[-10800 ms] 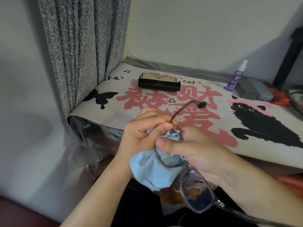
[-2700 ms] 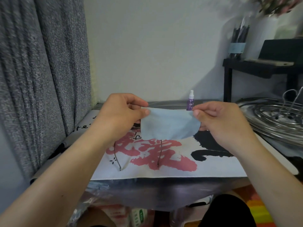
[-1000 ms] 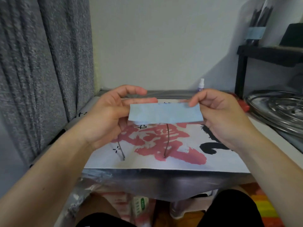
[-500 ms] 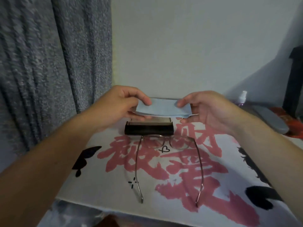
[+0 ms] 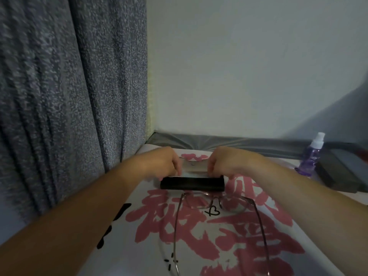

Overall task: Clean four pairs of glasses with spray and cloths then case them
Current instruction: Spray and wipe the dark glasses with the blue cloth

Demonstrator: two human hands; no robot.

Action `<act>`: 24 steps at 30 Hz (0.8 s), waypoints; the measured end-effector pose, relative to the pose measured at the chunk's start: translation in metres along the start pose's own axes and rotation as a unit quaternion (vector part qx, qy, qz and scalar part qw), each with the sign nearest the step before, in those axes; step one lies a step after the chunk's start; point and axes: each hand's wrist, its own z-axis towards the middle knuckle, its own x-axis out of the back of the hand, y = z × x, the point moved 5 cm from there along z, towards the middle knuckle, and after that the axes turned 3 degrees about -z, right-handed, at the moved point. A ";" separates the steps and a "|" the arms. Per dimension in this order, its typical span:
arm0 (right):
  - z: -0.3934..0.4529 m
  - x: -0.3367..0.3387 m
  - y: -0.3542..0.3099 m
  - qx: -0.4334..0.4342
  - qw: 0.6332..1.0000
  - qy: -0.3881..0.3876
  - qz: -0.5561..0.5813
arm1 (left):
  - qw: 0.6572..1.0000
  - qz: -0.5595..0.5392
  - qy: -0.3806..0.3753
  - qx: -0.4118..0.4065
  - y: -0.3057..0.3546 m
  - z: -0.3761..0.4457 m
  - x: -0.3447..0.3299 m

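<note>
Glasses (image 5: 217, 202) with thin metal arms are lying open on the bench (image 5: 119, 255), lenses toward the wall and arms stretching back toward the person. Just beyond the lenses a black case (image 5: 192, 183) is sitting open, its pale inner lid showing behind the dark front.

The bench is wearing a white mat (image 5: 151, 246) printed with large pink characters, a small black heart and other black marks. A grey speckled curtain (image 5: 69, 96) is hanging along the left side, and a plain pale wall (image 5: 239, 66) is rising behind. At the far right a purple spray bottle (image 5: 311, 156) with a white nozzle is standing upright, just beside two more dark cases (image 5: 338, 172) lying near the edge of view.

Both forearms are reaching forward over the mat. The left hand (image 5: 163, 166) and the right hand (image 5: 223, 164) are hovering at the two ends of the open case, knuckles up, fingers curled down into it. Between them a strip of pale blue cloth (image 5: 192, 173) is showing inside the case, and each hand appears to be pinching one end of it, though the fingertips themselves are hidden behind the case front.
</note>
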 end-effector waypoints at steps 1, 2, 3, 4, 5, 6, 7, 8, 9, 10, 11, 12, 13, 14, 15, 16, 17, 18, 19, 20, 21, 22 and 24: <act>0.001 -0.001 0.000 -0.005 1.000 -0.010 -0.004 | 0.999 0.013 -0.032 -0.004 -0.003 0.001 -0.003; 0.002 -0.003 -0.001 -0.009 1.000 -0.023 0.000 | 0.998 0.023 -0.054 -0.006 -0.006 0.002 -0.005; 0.004 -0.004 -0.001 -0.013 0.999 -0.032 0.004 | 0.998 0.028 -0.063 -0.010 -0.008 0.003 -0.006; 0.005 -0.005 -0.002 -0.018 0.999 -0.039 0.000 | 0.998 0.029 -0.062 -0.015 -0.011 0.005 -0.007; 0.007 -0.006 -0.002 -0.019 0.999 -0.041 -0.017 | 0.998 0.026 -0.058 -0.019 -0.013 0.006 -0.008; 0.010 -0.007 -0.002 -0.019 0.998 -0.042 -0.038 | 0.998 0.025 -0.057 -0.023 -0.013 0.006 -0.008; 0.012 -0.008 -0.002 -0.018 0.997 -0.044 -0.057 | 0.997 0.025 -0.064 -0.029 -0.013 0.006 -0.008; 0.012 -0.009 -0.002 -0.016 0.996 -0.046 -0.072 | 0.996 0.031 -0.074 -0.037 -0.012 0.005 -0.008; 0.011 -0.010 -0.003 -0.014 0.995 -0.047 -0.085 | 0.995 0.041 -0.085 -0.045 -0.010 0.004 -0.008; 0.009 -0.011 -0.005 -0.011 0.993 -0.046 -0.106 | 0.993 0.053 -0.090 -0.054 -0.009 0.003 -0.007; 0.006 -0.010 -0.007 -0.007 0.990 -0.041 -0.132 | 0.992 0.064 -0.092 -0.059 -0.009 0.002 -0.006; 0.005 -0.010 -0.010 -0.001 0.986 -0.034 -0.163 | 0.991 0.070 -0.092 -0.061 -0.009 0.002 -0.006; 0.004 -0.010 -0.013 0.006 0.981 -0.020 -0.192 | 0.991 0.078 -0.087 -0.060 -0.010 0.002 -0.006; 0.003 -0.010 -0.015 0.007 0.978 -0.006 -0.209 | 0.991 0.092 -0.078 -0.060 -0.010 0.001 -0.007; 0.004 -0.011 -0.017 0.008 0.976 0.006 -0.218 | 0.989 0.114 -0.065 -0.061 -0.010 -0.001 -0.008; 0.004 -0.011 -0.015 0.008 0.977 0.013 -0.215 | 0.986 0.146 -0.043 -0.067 -0.007 -0.004 -0.010; 0.003 -0.011 -0.013 0.014 0.980 0.018 -0.196 | 0.980 0.184 -0.006 -0.078 -0.002 -0.010 -0.011; 0.001 -0.009 -0.008 0.023 0.988 0.033 -0.150 | 0.971 0.217 0.045 -0.095 0.004 -0.017 -0.012; -0.005 -0.005 -0.002 0.038 0.993 0.061 -0.092 | 0.963 0.221 0.103 -0.117 0.009 -0.026 -0.013; -0.014 0.002 0.006 0.054 0.992 0.106 -0.039 | 0.959 0.191 0.154 -0.142 0.012 -0.036 -0.014; -0.027 0.009 0.015 0.068 0.984 0.162 0.000 | 0.957 0.140 0.189 -0.171 0.011 -0.047 -0.015; -0.042 0.012 0.027 0.080 0.973 0.213 0.035 | 0.953 0.088 0.204 -0.205 0.008 -0.058 -0.018; -0.076 0.008 0.052 0.123 0.954 0.252 0.105 | 0.944 -0.009 0.193 -0.267 -0.002 -0.077 -0.028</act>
